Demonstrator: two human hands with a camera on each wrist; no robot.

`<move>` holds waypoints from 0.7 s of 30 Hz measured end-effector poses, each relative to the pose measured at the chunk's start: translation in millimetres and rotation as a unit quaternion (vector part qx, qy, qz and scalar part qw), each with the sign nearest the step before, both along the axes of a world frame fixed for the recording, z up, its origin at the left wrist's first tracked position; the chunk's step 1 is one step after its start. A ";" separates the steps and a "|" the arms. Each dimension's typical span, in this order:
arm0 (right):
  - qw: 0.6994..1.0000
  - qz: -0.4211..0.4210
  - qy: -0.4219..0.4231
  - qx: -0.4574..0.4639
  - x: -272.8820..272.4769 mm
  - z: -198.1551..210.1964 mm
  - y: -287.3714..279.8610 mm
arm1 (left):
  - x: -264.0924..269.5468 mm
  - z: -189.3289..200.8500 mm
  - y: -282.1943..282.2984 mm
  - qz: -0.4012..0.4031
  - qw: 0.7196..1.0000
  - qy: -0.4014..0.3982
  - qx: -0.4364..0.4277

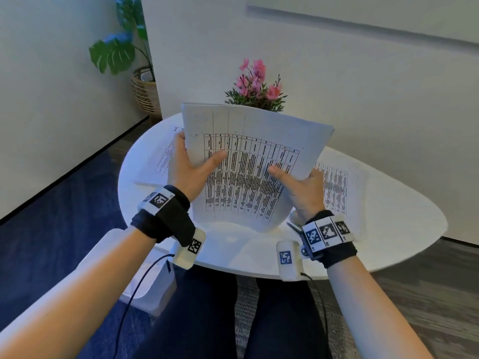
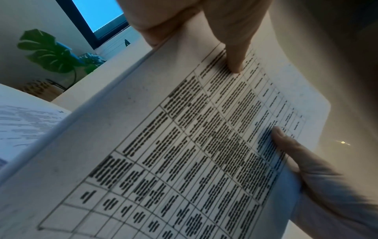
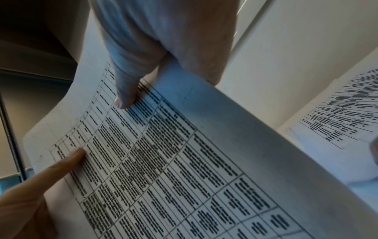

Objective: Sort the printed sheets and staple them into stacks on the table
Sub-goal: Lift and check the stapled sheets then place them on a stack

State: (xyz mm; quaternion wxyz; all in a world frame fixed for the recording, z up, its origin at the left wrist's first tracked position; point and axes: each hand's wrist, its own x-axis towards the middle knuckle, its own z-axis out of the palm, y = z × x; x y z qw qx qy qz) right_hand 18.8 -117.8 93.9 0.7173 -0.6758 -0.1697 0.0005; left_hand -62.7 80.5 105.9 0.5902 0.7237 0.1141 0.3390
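Observation:
I hold a stack of printed sheets (image 1: 248, 161) upright above the white table (image 1: 401, 229); its top page carries a dense grid of text. My left hand (image 1: 191, 164) grips the stack's left edge, thumb on the front page. My right hand (image 1: 293, 180) grips the lower right edge in the same way. In the left wrist view the left thumb (image 2: 235, 61) presses on the stack (image 2: 184, 145). In the right wrist view the right thumb (image 3: 126, 93) lies on the stack (image 3: 184, 161). The bottom edge bows above the tabletop.
Printed sheets lie flat on the table at the left (image 1: 160, 161) and at the right (image 1: 337, 187). A pot of pink flowers (image 1: 256, 86) stands at the table's far edge. A small shiny object (image 1: 294, 222) peeks out by my right wrist. A basket plant (image 1: 121, 53) stands on the floor.

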 end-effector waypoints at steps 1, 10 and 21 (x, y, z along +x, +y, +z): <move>1.000 -0.002 0.006 0.002 0.4 -0.4 0.0 | -0.3 0.1 -0.3 -0.005 1.000 -0.010 -0.018; 0.998 0.005 0.001 0.063 4.9 14.6 -0.4 | 4.0 43.3 4.2 0.007 0.971 -0.170 0.170; 0.995 -0.040 -0.023 0.093 4.4 19.7 6.1 | 5.6 51.5 14.4 -0.015 0.993 -0.114 -0.020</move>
